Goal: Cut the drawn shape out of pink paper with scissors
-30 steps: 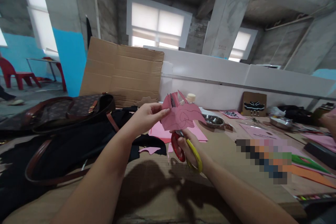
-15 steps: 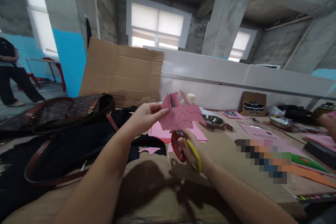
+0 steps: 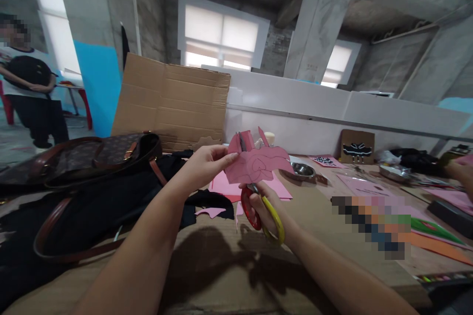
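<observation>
My left hand [image 3: 214,162] pinches the left edge of a pink paper cutout [image 3: 260,163] with drawn lines and a heart shape on it. Below the paper, my right hand [image 3: 266,211] is wrapped round the handles of scissors [image 3: 275,219], one red and one yellow. The blades run up behind the paper, and a dark tip shows at its upper left. Pink paper scraps [image 3: 210,212] lie on the table under my hands. Behind the cutout rest larger pink sheets [image 3: 279,188].
A brown handbag [image 3: 111,157] and black cloth [image 3: 148,206] lie at left, before a cardboard sheet [image 3: 173,103]. Metal bowls [image 3: 303,171], pink papers [image 3: 364,184] and a green package [image 3: 436,230] sit at right. One person [image 3: 33,78] stands far left; another person's hand [image 3: 460,172] shows at right.
The right side of the pink paper has shifted slightly to the right. My hands stay nearly in place. The person at far left has moved right and shows more fully.
</observation>
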The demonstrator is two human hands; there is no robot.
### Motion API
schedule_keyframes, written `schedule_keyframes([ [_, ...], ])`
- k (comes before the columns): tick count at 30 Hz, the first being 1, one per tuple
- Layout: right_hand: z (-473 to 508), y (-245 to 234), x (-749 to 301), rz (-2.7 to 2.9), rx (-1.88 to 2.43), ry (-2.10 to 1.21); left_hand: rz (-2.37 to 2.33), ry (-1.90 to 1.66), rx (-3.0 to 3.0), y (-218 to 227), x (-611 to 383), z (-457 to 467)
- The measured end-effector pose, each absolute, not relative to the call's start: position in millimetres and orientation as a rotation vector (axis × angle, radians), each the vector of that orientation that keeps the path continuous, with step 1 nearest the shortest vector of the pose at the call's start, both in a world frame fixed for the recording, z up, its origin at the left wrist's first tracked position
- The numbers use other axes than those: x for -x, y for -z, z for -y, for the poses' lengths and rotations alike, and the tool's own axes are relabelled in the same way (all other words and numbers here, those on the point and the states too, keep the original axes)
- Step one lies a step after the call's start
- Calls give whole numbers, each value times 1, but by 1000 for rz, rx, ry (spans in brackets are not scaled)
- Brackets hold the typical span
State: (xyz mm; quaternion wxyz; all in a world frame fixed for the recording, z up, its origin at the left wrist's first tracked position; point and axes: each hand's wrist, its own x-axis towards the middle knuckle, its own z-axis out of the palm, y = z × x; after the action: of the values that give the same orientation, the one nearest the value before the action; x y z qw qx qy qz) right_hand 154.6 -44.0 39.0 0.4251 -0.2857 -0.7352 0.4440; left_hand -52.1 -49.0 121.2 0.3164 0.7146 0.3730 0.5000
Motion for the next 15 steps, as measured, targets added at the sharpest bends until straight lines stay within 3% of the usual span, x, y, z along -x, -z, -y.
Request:
schedule_keyframes([
  [15,49,-46,-155,1865,761,-1056,-969,-1294,-1885,-118,54,48],
])
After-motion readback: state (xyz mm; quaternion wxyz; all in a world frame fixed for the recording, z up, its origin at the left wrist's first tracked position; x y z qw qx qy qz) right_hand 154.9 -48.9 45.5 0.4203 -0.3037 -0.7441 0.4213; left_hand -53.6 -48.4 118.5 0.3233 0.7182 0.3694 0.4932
